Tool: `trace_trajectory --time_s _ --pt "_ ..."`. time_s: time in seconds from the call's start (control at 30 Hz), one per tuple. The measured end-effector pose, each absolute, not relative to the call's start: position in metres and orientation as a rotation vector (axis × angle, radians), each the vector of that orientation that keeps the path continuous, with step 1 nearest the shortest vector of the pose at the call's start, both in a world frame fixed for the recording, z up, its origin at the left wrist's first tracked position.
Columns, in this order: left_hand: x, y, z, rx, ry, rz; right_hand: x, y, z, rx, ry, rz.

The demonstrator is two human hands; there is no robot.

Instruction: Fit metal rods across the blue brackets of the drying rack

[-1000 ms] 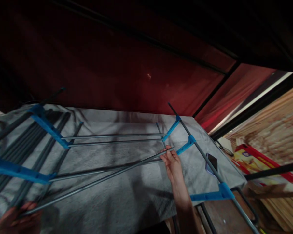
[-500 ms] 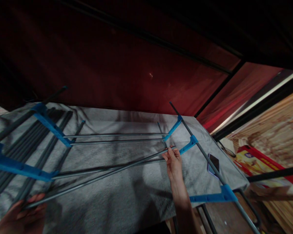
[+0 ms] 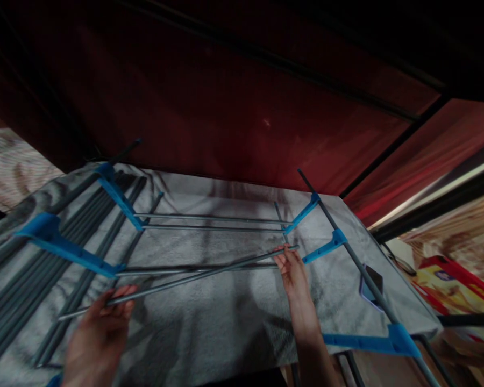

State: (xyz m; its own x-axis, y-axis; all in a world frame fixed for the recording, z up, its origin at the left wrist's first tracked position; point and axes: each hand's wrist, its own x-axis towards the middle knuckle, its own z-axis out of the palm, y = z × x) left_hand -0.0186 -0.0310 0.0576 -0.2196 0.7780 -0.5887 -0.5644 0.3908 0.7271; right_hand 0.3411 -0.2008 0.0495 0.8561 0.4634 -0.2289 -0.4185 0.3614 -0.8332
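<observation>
A loose grey metal tube [image 3: 193, 278] slants across the frame, held by both hands. My left hand [image 3: 105, 322] is closed around it near its left end, which sticks out past the fingers. My right hand [image 3: 292, 266] pinches it close to the right end, beside a blue plastic bracket [image 3: 325, 248]. Behind the loose tube, thin crossbars [image 3: 213, 219] join the blue bracket [image 3: 121, 196] on the left to the blue bracket [image 3: 304, 213] on the right. Another crossbar [image 3: 157, 272] runs from the nearer left blue bracket [image 3: 72, 250], partly hidden behind the held tube.
Several grey tubes [image 3: 70, 226] lie side by side on the grey cloth [image 3: 193, 344] at left. A phone [image 3: 371, 287] lies under the right upright [image 3: 358, 263]. A red and yellow box [image 3: 454, 285] stands beyond the table's right edge. Dark red panels [image 3: 226, 118] rise behind.
My left hand has slid inward along the tube, so its left end now shows beyond the fingers. The view has shifted left. My right hand keeps its hold near the right end.
</observation>
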Motion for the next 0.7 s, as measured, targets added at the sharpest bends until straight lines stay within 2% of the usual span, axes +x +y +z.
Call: trace_trajectory --time_s 0.17,0.7 --pt "0.007 -0.049 0.064 0.224 1.195 1.118 0.327 -0.196 0.038 -1.064 -0.072 0.673" --pt "0.058 -0.095 0.069 0.338 1.027 1.103 0.299 -0.186 0.031 -1.049 -0.119 0.776"
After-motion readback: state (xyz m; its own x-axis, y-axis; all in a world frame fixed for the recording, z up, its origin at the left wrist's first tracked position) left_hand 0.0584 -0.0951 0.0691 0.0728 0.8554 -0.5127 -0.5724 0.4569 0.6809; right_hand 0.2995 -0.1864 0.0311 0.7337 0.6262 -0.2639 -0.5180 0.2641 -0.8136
